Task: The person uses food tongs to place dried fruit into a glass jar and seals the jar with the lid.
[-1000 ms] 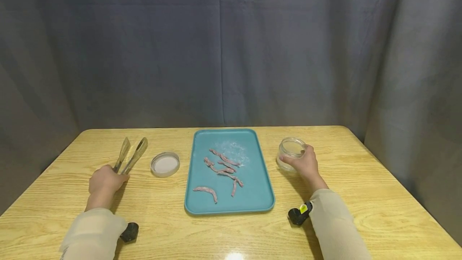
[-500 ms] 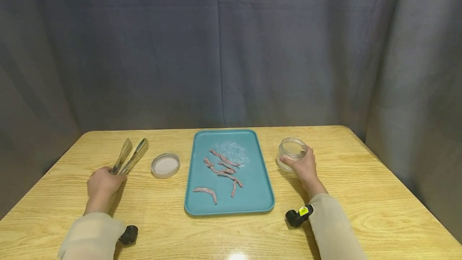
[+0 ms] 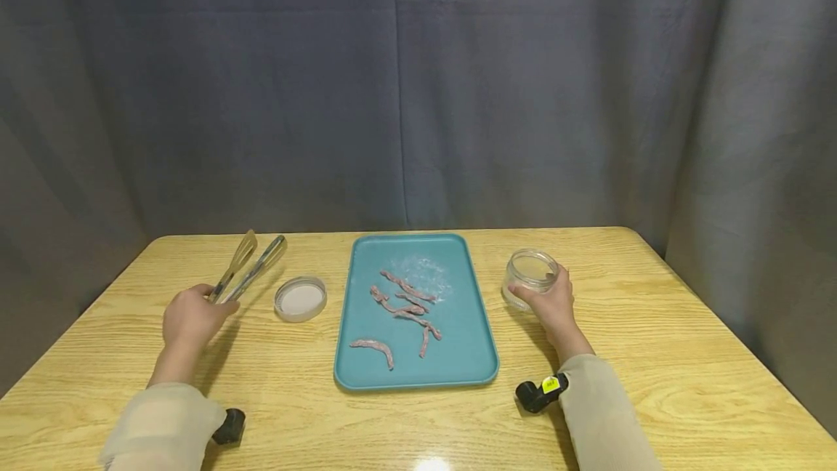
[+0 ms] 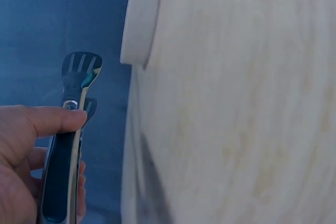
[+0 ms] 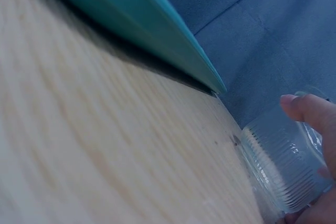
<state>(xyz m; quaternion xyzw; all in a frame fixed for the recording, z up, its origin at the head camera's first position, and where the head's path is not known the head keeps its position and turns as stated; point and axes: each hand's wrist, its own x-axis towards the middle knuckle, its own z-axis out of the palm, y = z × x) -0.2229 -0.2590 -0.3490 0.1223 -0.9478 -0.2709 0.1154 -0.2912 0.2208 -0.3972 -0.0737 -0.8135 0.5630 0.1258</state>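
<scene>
You have one pair of slotted metal tongs [image 4: 60, 177], one ribbed clear-glass jar [image 5: 283, 156], one shallow round lid [image 3: 299, 300], one teal rectangular tray [image 3: 451, 365] and about six thin, crooked pinkish strips [image 3: 374, 344], some overlapping, on the tray near a dusting of white powder [image 3: 421, 272]. Your left hand [image 3: 194, 317] curls its fingers round the tongs, tips spread and aimed forward; your right hand [image 3: 553, 304] grips the upright jar on the wood-grain table [image 3: 281, 391], right of the tray.
</scene>
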